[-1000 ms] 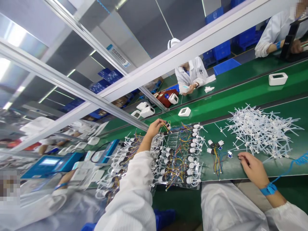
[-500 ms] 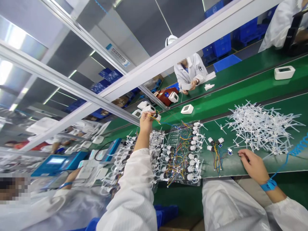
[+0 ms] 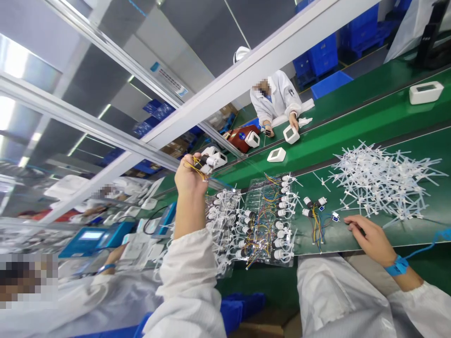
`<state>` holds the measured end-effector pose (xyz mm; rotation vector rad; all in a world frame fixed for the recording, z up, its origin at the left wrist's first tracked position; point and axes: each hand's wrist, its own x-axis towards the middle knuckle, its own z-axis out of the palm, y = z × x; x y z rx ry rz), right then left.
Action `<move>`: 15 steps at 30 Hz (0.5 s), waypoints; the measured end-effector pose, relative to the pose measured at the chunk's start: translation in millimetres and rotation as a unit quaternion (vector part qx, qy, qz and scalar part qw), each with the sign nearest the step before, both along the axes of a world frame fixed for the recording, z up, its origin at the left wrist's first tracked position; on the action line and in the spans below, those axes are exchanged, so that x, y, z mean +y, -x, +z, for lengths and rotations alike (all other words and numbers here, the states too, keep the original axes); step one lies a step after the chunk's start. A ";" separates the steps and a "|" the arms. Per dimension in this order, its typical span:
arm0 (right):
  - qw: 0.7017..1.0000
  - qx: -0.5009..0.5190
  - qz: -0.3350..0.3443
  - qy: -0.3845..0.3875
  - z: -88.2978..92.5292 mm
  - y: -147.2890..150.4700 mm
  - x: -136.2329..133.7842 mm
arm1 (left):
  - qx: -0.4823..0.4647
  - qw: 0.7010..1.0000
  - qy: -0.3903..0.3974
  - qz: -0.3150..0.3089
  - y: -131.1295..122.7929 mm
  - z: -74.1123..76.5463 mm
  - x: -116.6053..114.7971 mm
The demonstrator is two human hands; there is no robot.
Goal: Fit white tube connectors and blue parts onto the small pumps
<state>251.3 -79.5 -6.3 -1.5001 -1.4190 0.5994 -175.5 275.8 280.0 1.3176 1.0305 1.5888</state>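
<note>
Black-and-white component [image 3: 204, 163], thin yellow wires [image 3: 196, 169] hanging.

Beyond the worktop's [image 3: 340, 237] far edge runs a green belt [image 3: 369, 122] carrying two white devices: one near its middle [image 3: 276, 155], another [image 3: 426, 93] towards its right end. Past its far edge is a green bench [image 3: 373, 80], where a co-worker [image 3: 280, 96] in a white coat grasps a third device [image 3: 291, 134] close to the belt. A cloth [image 3: 305, 121] lies just beside. Left along the bench, a red box [image 3: 235, 140] has a device [image 3: 252, 139] at its side; at the right end stands a black stand [image 3: 430, 40]. Blue crates [image 3: 326, 52] are stacked behind. A white beam [image 3: 225, 89] crosses overhead. Towards the worktop's left end sits a blue tester [image 3: 77, 248], screen lit.
</note>
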 end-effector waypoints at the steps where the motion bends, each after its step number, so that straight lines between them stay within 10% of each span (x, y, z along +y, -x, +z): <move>1: 1.000 0.001 -0.001 0.007 -0.6 -0.2 0.9 | -0.014 1.000 0.007 -0.013 -9.9 3.0 -12.7; 10: 1.000 -0.007 -0.015 0.014 -4.1 2.3 5.6 | -0.116 0.978 0.017 -0.172 -105.0 31.0 -105.3; 15: 1.000 0.000 -0.001 0.015 -5.1 0.2 5.2 | -0.071 0.978 -0.003 -0.198 -144.1 14.5 -119.2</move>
